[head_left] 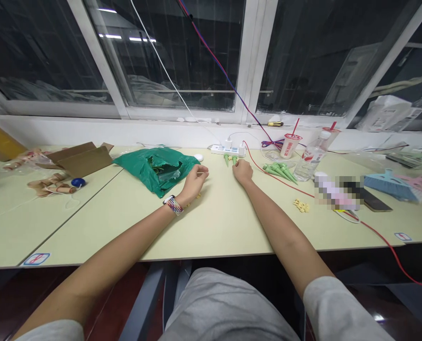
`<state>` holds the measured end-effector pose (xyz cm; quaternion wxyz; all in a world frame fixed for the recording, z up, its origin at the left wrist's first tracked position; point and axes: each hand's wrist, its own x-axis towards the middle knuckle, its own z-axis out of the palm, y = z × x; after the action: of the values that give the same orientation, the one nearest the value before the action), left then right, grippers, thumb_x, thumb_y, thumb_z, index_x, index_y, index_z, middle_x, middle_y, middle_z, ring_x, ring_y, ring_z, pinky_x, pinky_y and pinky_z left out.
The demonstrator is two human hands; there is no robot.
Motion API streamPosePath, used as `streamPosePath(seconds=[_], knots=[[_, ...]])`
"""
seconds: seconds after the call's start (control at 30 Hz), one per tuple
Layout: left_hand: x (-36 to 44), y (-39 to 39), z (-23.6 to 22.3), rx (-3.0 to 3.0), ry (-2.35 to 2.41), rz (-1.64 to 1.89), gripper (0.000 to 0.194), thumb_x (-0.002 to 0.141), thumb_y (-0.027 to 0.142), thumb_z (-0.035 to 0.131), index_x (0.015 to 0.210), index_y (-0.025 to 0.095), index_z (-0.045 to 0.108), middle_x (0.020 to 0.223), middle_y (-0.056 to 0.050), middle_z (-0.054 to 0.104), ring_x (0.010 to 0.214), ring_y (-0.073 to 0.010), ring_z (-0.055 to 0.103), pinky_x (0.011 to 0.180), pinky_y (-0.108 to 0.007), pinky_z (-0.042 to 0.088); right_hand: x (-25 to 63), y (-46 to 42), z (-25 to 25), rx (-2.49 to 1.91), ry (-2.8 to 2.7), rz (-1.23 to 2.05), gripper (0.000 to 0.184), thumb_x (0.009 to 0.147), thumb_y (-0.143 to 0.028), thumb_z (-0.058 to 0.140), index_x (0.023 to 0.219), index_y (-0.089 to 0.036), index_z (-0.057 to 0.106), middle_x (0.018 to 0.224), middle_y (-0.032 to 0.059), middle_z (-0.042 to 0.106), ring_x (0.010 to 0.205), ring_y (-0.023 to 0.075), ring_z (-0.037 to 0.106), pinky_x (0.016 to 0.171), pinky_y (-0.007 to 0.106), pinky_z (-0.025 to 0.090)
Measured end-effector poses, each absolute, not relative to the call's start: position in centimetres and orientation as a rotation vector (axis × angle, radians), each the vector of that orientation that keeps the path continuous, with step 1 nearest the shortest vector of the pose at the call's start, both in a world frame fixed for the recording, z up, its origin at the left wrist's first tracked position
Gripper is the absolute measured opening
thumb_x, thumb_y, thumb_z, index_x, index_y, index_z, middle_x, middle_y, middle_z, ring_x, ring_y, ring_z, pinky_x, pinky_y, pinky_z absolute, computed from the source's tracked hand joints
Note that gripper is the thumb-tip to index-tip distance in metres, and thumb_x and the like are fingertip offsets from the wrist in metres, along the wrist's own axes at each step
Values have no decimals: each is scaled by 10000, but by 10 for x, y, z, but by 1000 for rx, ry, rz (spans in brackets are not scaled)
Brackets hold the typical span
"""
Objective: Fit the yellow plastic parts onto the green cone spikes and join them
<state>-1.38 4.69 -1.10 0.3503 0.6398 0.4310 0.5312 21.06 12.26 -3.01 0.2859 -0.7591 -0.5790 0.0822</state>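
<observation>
My right hand point(243, 172) is closed, its fingertips at the lower end of a green cone point(234, 159) by the power strip. Another green cone point(226, 160) lies just left of it, with small yellow bits between the two. My left hand point(194, 181), with a woven-band watch on the wrist, hovers by the green plastic bag point(149, 168). Its fingers are bent but apart, and nothing shows in them. Small yellow pieces point(198, 195) are partly hidden behind that hand. Several more green cones point(280, 171) lie in a pile to the right.
A white power strip point(228, 150) stands against the wall. Rightward are a lidded cup point(289, 145), a plastic bottle point(310, 158), yellow pieces point(301, 205), a red cable point(278, 183) and a blue brush point(392, 184). Leftward are cardboard point(77, 160) and wooden parts with string point(52, 185).
</observation>
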Motion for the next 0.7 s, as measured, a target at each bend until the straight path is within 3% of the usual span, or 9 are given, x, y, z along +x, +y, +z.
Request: streamPosePath(seconds=[0.33, 0.7], knots=[[-14, 43, -9, 1700, 1118, 1343, 128, 840, 311, 666, 933, 223, 658, 1052, -55, 681, 962, -236, 634, 943, -412, 503, 207, 137, -30, -2008, -1644, 177, 216, 1011, -325, 579, 1085, -199, 737, 1222, 148, 729, 1106, 280, 693, 936, 371, 505], [-15, 46, -12, 1704, 1105, 1341, 145, 830, 331, 678, 922, 219, 667, 1051, -62, 688, 988, -249, 638, 920, -401, 505, 220, 114, -30, -1947, -1699, 156, 314, 1016, -225, 478, 1165, -224, 755, 1240, 109, 738, 1078, 239, 677, 875, 312, 495]])
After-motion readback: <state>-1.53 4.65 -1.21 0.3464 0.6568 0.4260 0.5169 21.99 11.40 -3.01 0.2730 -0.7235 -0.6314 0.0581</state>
